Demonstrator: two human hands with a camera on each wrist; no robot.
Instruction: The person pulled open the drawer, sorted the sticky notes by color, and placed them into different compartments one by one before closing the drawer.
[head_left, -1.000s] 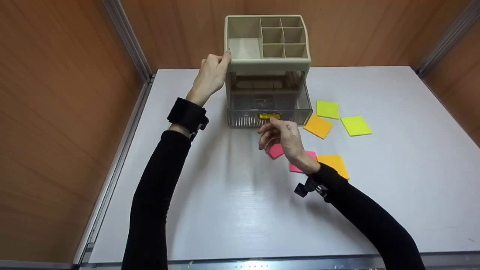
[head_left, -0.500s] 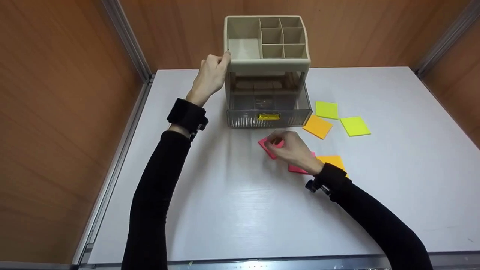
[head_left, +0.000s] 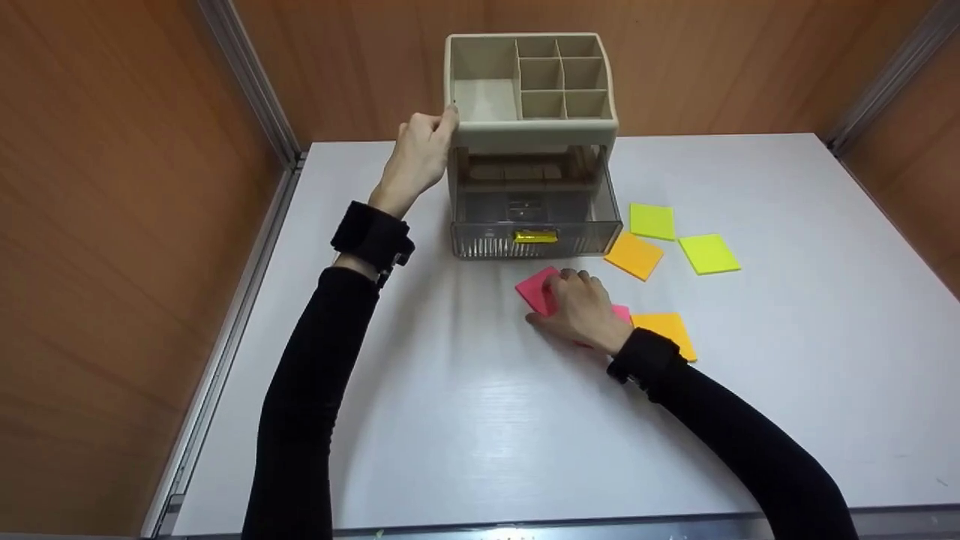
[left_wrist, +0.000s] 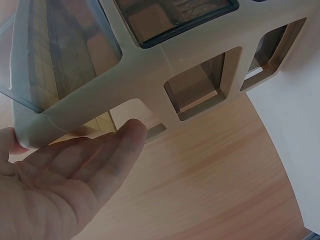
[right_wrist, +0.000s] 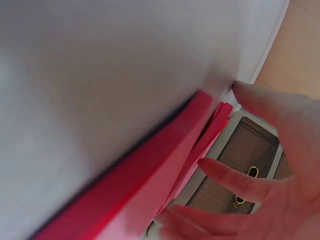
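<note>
White table (head_left: 465,435): two yellow-green sticky-note pads, at 2 o'clock (head_left: 652,220) and at 3 o'clock (head_left: 708,253); two orange pads (head_left: 634,254) (head_left: 666,330) right of centre. Wood-grain walls (head_left: 112,225) around.

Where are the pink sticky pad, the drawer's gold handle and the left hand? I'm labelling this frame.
pink sticky pad (head_left: 534,290), head view, on its bare left corner.
gold handle (head_left: 535,236), head view, on its middle, at the drawer front.
left hand (head_left: 417,154), head view, on its back, beside the organizer.

Left arm stretched forward, black sleeve and dark wristband; left hand (head_left: 418,154) raised, fingers straight and together, thumb apart; right arm angled inward, right hand (head_left: 581,309) low, palm down, fingers curled.
</note>
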